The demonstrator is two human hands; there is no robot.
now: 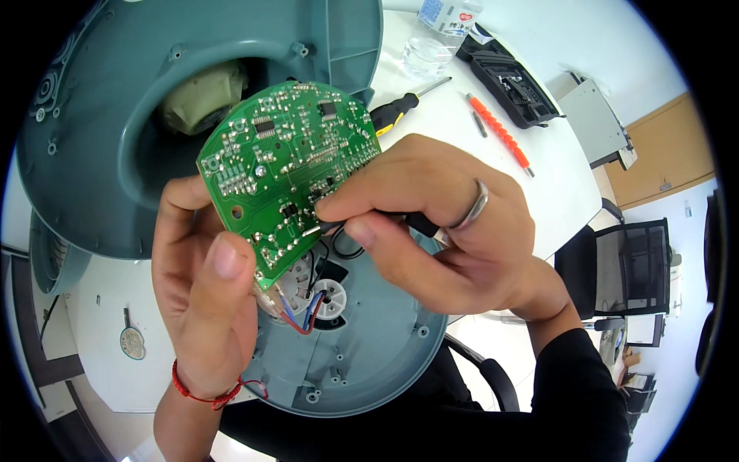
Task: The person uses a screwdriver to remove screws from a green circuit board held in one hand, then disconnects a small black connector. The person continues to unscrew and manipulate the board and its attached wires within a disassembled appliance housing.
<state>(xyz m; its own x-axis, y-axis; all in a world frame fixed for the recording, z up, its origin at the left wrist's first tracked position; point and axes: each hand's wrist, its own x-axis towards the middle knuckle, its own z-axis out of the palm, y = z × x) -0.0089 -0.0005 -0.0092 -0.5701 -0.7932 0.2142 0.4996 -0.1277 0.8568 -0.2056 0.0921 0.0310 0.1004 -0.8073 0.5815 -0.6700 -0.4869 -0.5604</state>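
My left hand (208,285) grips a green circuit board (285,154) by its left side, thumb on the lower corner. My right hand (454,231) pinches a slim dark tool (332,226) with a metal tip, which rests at the lower middle of the board among small soldered parts. Red, blue and black wires (304,319) hang beneath the board over a round grey-blue plastic housing (362,362) with white round parts inside.
A large teal shell (108,169) lies behind. On the white table are a bottle (431,42), a screwdriver (396,112), a black toolbox (508,81), an orange rod (500,135) and a small round piece (132,343). Black chairs (625,266) stand at right.
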